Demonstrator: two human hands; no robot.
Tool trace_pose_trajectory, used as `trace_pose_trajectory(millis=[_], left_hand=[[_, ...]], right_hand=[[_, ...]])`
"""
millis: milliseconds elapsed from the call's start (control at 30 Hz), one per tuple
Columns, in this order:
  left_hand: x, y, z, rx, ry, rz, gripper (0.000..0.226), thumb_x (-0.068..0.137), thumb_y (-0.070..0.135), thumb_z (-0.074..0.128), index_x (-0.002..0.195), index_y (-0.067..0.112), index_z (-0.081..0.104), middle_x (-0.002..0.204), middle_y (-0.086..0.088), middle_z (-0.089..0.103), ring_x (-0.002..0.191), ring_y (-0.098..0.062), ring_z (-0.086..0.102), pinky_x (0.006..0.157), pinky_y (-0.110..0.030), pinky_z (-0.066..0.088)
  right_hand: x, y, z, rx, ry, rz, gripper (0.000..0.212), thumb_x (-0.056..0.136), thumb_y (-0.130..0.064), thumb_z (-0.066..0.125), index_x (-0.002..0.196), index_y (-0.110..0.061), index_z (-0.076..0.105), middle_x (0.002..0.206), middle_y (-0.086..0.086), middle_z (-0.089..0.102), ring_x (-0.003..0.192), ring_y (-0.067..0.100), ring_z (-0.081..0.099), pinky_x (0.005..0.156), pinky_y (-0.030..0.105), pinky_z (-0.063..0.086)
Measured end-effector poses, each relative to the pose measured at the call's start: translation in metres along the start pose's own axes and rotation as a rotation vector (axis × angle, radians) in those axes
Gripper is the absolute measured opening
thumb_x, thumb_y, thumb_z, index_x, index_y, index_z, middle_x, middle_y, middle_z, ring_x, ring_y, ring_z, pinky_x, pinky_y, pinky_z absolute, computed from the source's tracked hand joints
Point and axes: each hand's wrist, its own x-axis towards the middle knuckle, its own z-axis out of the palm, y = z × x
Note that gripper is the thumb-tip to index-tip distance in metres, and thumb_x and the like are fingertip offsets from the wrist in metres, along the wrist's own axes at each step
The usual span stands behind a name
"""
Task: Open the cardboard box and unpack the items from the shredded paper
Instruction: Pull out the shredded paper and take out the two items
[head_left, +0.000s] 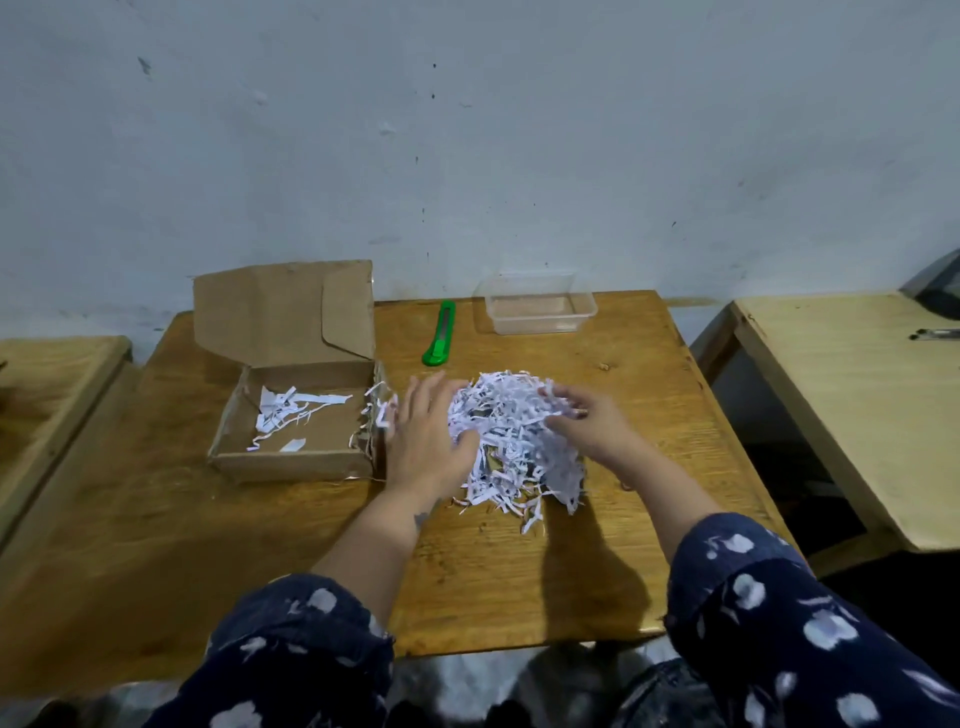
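Here, fingers of 2 hands work into a mound of shredded paper (511, 441) heaped on a wooden table (519, 582). The left hand (423, 434) lies flat against the mound's left flank, fingers straight and spread, thumb pushed into the white strips, gripping nothing firmly that can be seen. The right hand (589, 423) cups the mound's right side, fingers loosely bent over the top of the strips; whether they pinch anything beneath is hidden by the paper. Dark patches show through the strips near the middle of the heap, too buried to identify. Both forearms reach in from dark blue sleeves (779, 613) patterned with pale spots. Just left of the left hand stands the cardboard box (298, 415), its lid flap upright at the rear, the inside holding only a few loose strips, with more caught along its right wall. Behind the heap, near the table's far edge, a green utility knife (440, 335) lies closed beside a clear plastic container (537, 304). A pale wall (467, 130) backs the scene, and lighter wooden tables stand to either side.
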Motion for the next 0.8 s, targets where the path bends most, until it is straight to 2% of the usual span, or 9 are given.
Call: trace_pose_trajectory(millis=[67, 133, 233, 333, 433, 567, 700, 733, 800], left_hand=[[0.004, 0.015, 0.002, 0.067, -0.027, 0.091, 0.051, 0.089, 0.035, 0.053, 0.138, 0.038, 0.037, 0.155, 0.013, 0.023, 0.148, -0.014, 0.007, 0.117, -0.048, -0.006], [0.008, 0.027, 0.008, 0.150, -0.159, 0.183, 0.054, 0.090, 0.047, 0.049, 0.141, 0.039, 0.032, 0.156, 0.014, 0.021, 0.148, -0.013, 0.005, 0.116, -0.051, -0.009], [0.010, 0.030, 0.019, 0.283, -0.341, 0.206, 0.057, 0.091, 0.050, 0.047, 0.144, 0.036, 0.030, 0.156, 0.010, 0.025, 0.146, -0.017, 0.012, 0.118, -0.055, -0.001], [0.007, 0.024, 0.020, 0.314, -0.312, 0.195, 0.048, 0.092, 0.044, 0.049, 0.139, 0.035, 0.038, 0.151, 0.010, 0.030, 0.143, -0.016, 0.020, 0.117, -0.055, 0.006], [0.006, 0.015, 0.013, 0.337, -0.269, 0.207, 0.040, 0.092, 0.035, 0.049, 0.131, 0.030, 0.047, 0.147, 0.012, 0.034, 0.140, -0.013, 0.025, 0.116, -0.052, 0.008], [0.003, -0.005, 0.003, 0.315, -0.249, 0.221, 0.033, 0.089, 0.034, 0.051, 0.121, 0.028, 0.050, 0.144, 0.013, 0.039, 0.136, -0.012, 0.031, 0.117, -0.046, 0.013], [0.000, -0.013, -0.004, 0.255, -0.195, 0.209, 0.029, 0.083, 0.046, 0.047, 0.106, 0.030, 0.056, 0.130, 0.013, 0.048, 0.129, -0.012, 0.038, 0.116, -0.042, 0.014], [-0.001, -0.014, -0.006, 0.205, -0.164, 0.196, 0.029, 0.081, 0.049, 0.042, 0.100, 0.031, 0.055, 0.122, 0.014, 0.050, 0.125, -0.011, 0.041, 0.116, -0.042, 0.014], [-0.002, -0.014, -0.008, 0.103, -0.071, 0.184, 0.030, 0.078, 0.051, 0.034, 0.095, 0.034, 0.052, 0.109, 0.015, 0.049, 0.117, -0.013, 0.044, 0.113, -0.044, 0.018]], right_hand=[[-0.003, -0.006, 0.005, 0.004, -0.044, -0.047, 0.036, 0.090, -0.008, 0.059, 0.124, -0.019, 0.056, 0.125, 0.009, 0.054, 0.092, 0.018, 0.059, 0.063, 0.020, 0.049], [-0.004, -0.007, 0.010, -0.035, 0.003, -0.109, 0.030, 0.087, -0.001, 0.060, 0.112, -0.018, 0.059, 0.099, 0.002, 0.058, 0.073, 0.012, 0.055, 0.058, 0.021, 0.047], [-0.003, 0.000, 0.013, -0.234, 0.071, -0.125, 0.028, 0.081, -0.001, 0.065, 0.101, -0.020, 0.060, 0.076, -0.010, 0.053, 0.059, 0.008, 0.048, 0.048, 0.019, 0.037], [-0.001, 0.013, 0.011, -0.443, 0.116, -0.092, 0.019, 0.081, -0.003, 0.065, 0.089, -0.020, 0.066, 0.069, -0.009, 0.056, 0.063, 0.013, 0.054, 0.046, 0.018, 0.037], [-0.001, 0.025, 0.000, -0.520, 0.179, -0.042, 0.018, 0.083, -0.004, 0.058, 0.086, -0.017, 0.070, 0.074, 0.003, 0.064, 0.065, 0.019, 0.061, 0.046, 0.022, 0.039], [0.000, 0.028, -0.006, -0.453, 0.174, 0.013, 0.016, 0.084, -0.008, 0.060, 0.086, -0.022, 0.066, 0.075, 0.000, 0.061, 0.053, 0.013, 0.051, 0.044, 0.023, 0.038], [-0.005, 0.014, -0.003, -0.265, -0.021, 0.025, 0.027, 0.085, 0.000, 0.055, 0.100, -0.021, 0.064, 0.085, -0.003, 0.060, 0.054, 0.009, 0.047, 0.047, 0.020, 0.040], [-0.005, 0.007, -0.005, -0.155, -0.101, 0.022, 0.033, 0.086, 0.000, 0.053, 0.107, -0.023, 0.063, 0.092, -0.002, 0.060, 0.058, 0.008, 0.048, 0.051, 0.019, 0.042], [-0.005, -0.008, -0.006, -0.005, -0.184, -0.029, 0.037, 0.087, -0.008, 0.051, 0.111, -0.033, 0.062, 0.122, 0.000, 0.055, 0.092, 0.013, 0.056, 0.082, 0.030, 0.046]])
